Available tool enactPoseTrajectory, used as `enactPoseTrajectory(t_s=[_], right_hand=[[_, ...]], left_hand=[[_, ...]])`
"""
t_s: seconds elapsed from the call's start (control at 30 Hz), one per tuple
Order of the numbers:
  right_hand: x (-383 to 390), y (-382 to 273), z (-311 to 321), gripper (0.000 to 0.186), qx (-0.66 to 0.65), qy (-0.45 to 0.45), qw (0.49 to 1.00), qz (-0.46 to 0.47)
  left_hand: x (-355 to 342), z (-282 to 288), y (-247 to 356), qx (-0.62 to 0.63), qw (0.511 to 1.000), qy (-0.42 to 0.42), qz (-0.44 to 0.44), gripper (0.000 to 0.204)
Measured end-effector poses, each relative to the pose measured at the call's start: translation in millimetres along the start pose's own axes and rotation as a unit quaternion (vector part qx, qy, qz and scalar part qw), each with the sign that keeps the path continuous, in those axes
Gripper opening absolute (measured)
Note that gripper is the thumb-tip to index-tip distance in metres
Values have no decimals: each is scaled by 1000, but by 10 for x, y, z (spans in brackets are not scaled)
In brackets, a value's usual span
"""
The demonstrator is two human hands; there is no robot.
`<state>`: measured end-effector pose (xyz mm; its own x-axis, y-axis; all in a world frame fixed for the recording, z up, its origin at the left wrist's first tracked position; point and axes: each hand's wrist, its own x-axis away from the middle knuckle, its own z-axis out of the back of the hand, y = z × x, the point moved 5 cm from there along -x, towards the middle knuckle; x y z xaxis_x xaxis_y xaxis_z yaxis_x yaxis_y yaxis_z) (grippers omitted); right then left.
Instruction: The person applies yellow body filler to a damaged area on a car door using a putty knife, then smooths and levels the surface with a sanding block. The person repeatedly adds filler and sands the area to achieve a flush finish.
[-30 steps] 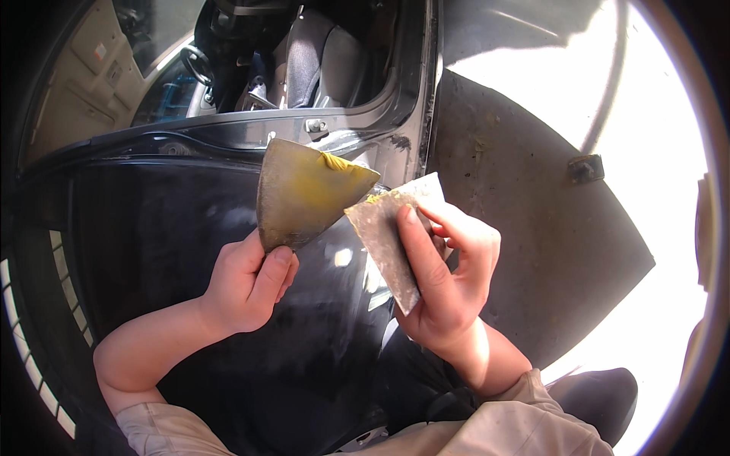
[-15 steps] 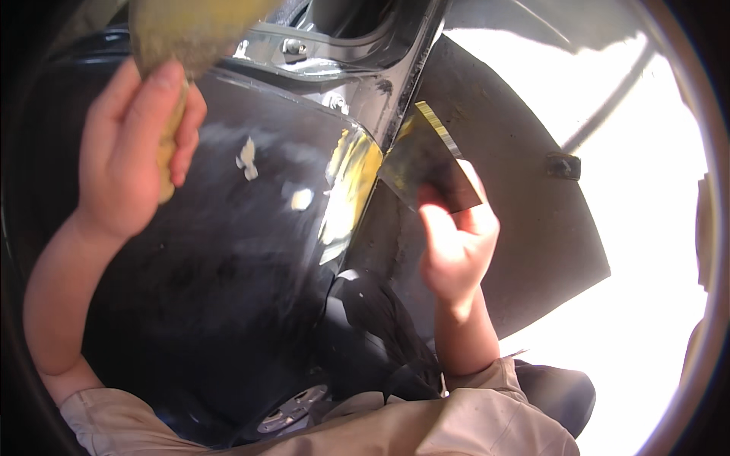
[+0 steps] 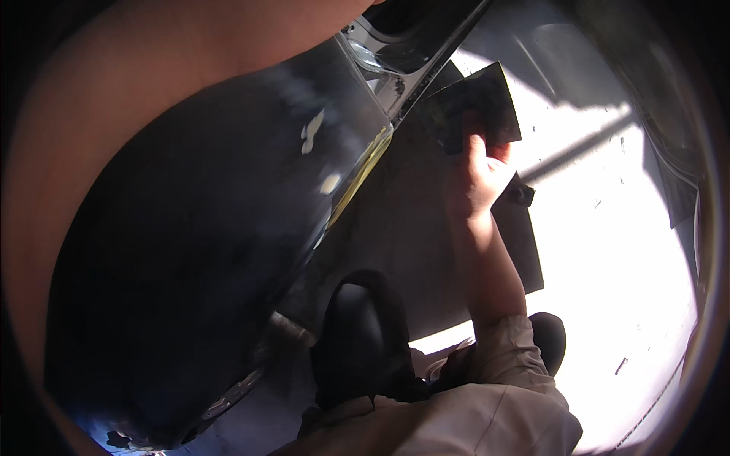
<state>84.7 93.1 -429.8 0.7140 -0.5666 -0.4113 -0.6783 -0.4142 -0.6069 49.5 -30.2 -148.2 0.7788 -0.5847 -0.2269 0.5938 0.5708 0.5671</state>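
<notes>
In my right hand (image 3: 483, 171) is a dark, flat, square-cornered spreader (image 3: 498, 95), gripped between thumb and fingers and held up, apart from the panel. My left forearm (image 3: 175, 45) crosses close to the camera at the upper left; the hand itself lies past the top edge, so what it holds is hidden. Left of the spreader is a dark car body panel (image 3: 190, 228). Yellow filler (image 3: 361, 175) runs along its right edge, and pale patches (image 3: 312, 131) mark its face.
At the top, the metal door-frame part (image 3: 395, 80) adjoins the panel. A dark flat sheet (image 3: 525, 243) lies on the brightly lit floor (image 3: 608, 258) at the right. My bent knee (image 3: 361, 311) is close to the panel's lower right side.
My left hand, earlier holding a yellow-stained board by its handle, has gone up out of view. My right hand has moved up and right with the spreader, and the view has shifted.
</notes>
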Motion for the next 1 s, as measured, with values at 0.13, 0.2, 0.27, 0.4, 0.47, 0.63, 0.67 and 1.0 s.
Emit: enactPoseTrajectory(t_s=[0.13, 0.2, 0.27, 0.4, 0.47, 0.63, 0.67, 1.0], right_hand=[[-207, 357, 56, 38, 14, 67, 995, -66], [-152, 452, 223, 34, 73, -22, 997, 7], [-16, 250, 46, 30, 214, -205, 936, 191], [337, 369, 186, 29, 335, -346, 791, 377], [596, 468, 207, 25, 342, -347, 776, 401], [749, 516, 205, 23, 346, -350, 771, 404], [748, 522, 177, 24, 342, -346, 766, 420], [648, 737, -45, 28, 352, -319, 755, 451]], left_hand=[[399, 63, -224, -13, 995, 13, 97, 31], [697, -72, -541, -29, 988, 43, 148, 31], [1030, -186, -847, -69, 970, 66, 223, 31], [1379, -562, -1495, -92, 946, 126, 282, 31], [1549, -649, -1623, -102, 935, 142, 308, 32], [1592, -949, -1836, -96, 929, 157, 321, 32], [1592, -981, -1854, -94, 928, 159, 324, 32], [1571, -1080, -1926, -88, 926, 153, 333, 33]])
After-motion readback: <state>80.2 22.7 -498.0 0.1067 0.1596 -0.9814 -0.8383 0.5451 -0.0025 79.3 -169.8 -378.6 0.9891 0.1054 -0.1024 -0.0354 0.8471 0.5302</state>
